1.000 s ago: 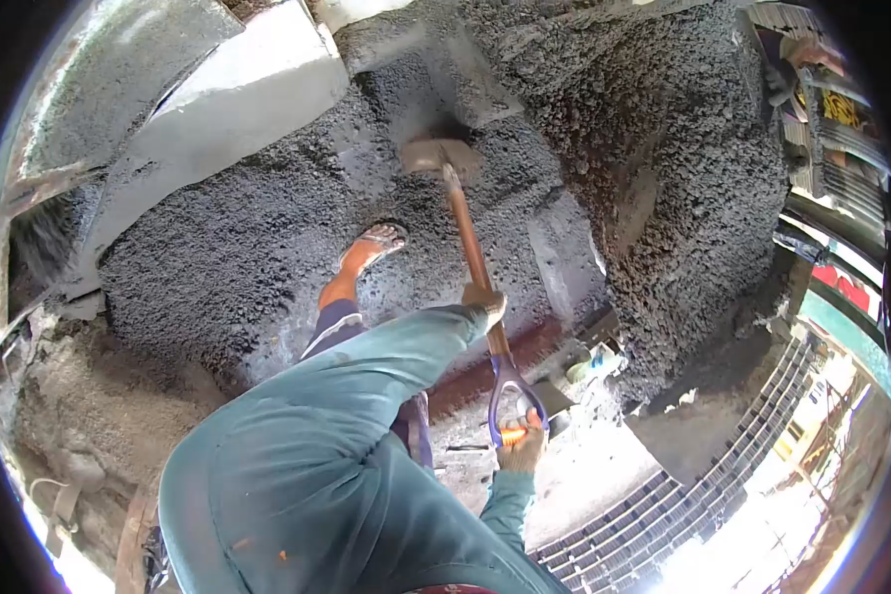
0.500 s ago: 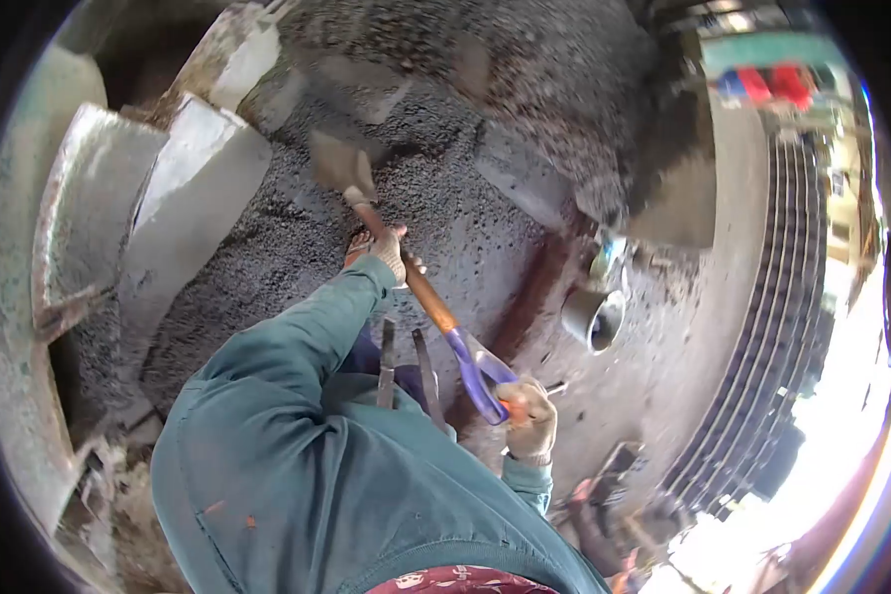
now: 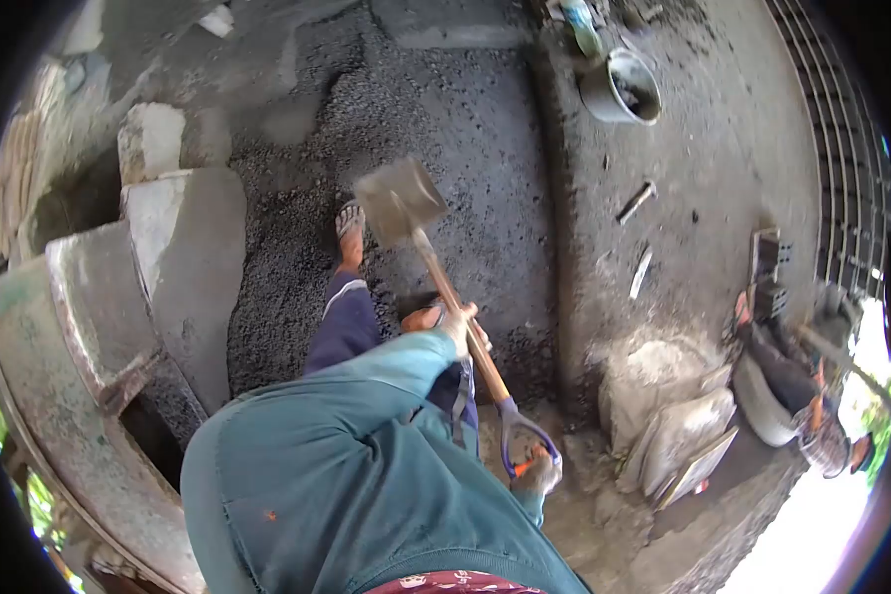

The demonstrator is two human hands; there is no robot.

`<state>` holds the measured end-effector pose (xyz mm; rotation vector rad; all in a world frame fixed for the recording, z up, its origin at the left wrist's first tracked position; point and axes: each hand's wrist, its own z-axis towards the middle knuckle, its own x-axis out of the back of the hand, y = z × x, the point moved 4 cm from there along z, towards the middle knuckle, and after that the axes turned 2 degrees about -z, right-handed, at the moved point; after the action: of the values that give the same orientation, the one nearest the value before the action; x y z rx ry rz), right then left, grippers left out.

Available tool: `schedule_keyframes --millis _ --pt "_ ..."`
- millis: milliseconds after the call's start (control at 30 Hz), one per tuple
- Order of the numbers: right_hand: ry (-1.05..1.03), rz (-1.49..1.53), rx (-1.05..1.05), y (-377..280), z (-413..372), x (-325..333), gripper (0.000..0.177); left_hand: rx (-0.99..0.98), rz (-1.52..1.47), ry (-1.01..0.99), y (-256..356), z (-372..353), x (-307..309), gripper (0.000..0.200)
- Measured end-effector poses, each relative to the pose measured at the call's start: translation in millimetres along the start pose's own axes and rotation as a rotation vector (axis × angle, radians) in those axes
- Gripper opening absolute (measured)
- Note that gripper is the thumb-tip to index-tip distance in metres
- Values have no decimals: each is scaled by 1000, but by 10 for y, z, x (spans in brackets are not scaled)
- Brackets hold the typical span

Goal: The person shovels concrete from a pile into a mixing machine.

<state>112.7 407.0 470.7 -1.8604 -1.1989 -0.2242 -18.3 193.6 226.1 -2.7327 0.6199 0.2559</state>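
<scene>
My left hand (image 3: 458, 332), in a pale glove, is closed round the wooden shaft of a shovel (image 3: 445, 282). Lower in view, my right hand (image 3: 539, 470) grips the shovel's purple D-shaped handle, where a bit of orange shows at the fingers. The metal blade (image 3: 401, 203) points forward and away from me, its face dull and grey-brown. It hangs over dark gravelly material (image 3: 307, 188) spread across the floor, close to my sandalled foot (image 3: 349, 233). My other foot (image 3: 423, 317) shows beside the shaft, partly hidden by my left hand and sleeve.
Curved metal panels (image 3: 193, 247) stand at the left. Along the right runs a raised concrete ledge (image 3: 594, 247) with a grey bucket (image 3: 619, 87), a hammer (image 3: 636, 203) and stacked slabs (image 3: 678, 445). Another person (image 3: 792, 376) is at the far right.
The shovel blade has swung nearer to me and to the right, now beside my foot. My view has turned, bringing the ledge, the slabs and the other person more fully into sight.
</scene>
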Motion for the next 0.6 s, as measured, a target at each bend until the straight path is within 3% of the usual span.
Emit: schedule_keyframes --millis 33,100,200,300,367,400,433,467,500,533,567,600 --pt "98 -10 -46 -8 -172 138 13 152 55 41 -324 354 163 32" --pt "188 27 -104 307 -169 388 15 229 144 161 -741 546 281 29" --pt "234 -35 25 1055 137 437 16 231 225 193 -695 935 462 27" --pt "194 35 -63 934 6 -638 15 -27 373 165 231 913 241 30" --pt "-62 240 -152 999 125 -1596 19 23 184 49 1031 1619 412 34" --pt "-320 339 -209 1079 245 -2105 24 -54 234 4 1510 1490 247 36" --pt "-335 348 -147 789 184 -2712 26 -138 287 -42 1990 1268 34 39" --pt "-431 462 -213 492 74 -3251 28 -186 347 -86 2350 1178 -70 41" --pt "-529 374 71 615 276 -3734 26 -232 407 -137 2609 1081 -181 42" --pt "-546 350 -113 109 27 -3979 27 -240 410 -119 2776 888 -291 44" --pt "-622 677 -186 206 139 -4319 27 -235 415 -123 2875 738 -416 43" --pt "-674 604 -177 117 143 -4490 28 -225 417 -123 2905 581 -492 42"
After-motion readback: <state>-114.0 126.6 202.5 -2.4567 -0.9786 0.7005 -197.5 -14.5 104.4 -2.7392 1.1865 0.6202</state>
